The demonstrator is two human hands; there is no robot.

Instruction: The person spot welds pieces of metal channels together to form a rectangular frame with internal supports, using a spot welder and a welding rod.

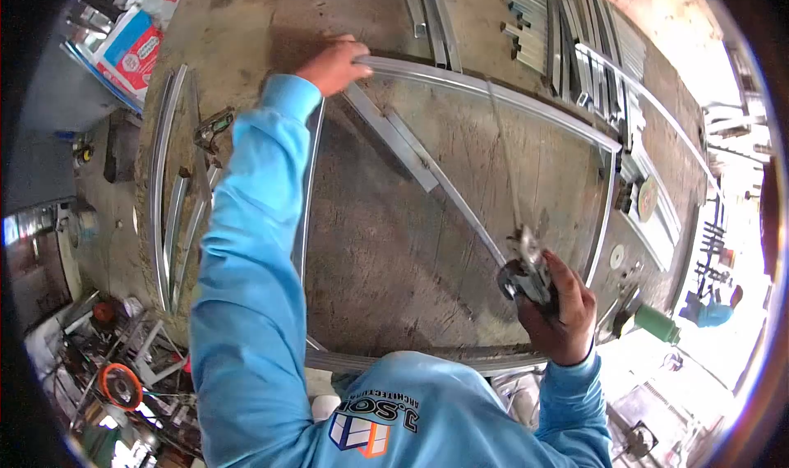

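A rectangular metal frame [493,95] lies on the worn work table [394,254]. My left hand [335,65] is closed over its far left corner, with the arm stretched forward. My right hand [564,308] grips a metal hand tool [528,264] above the near right part of the frame. A long thin rod extends from that tool toward the frame's far bar; its exact kind I cannot tell. Slanting across the frame's inside, a narrow metal bar [462,198] runs from near the left corner to beneath the tool.
Several metal channels [567,49] lie at the back right, close to a round disc [648,198]. A green-bodied power tool [653,323] rests at the right edge. Long metal strips [163,197] and a clamp-like tool [215,131] are at left. Cluttered scrap with an orange wheel [120,386] sits below.
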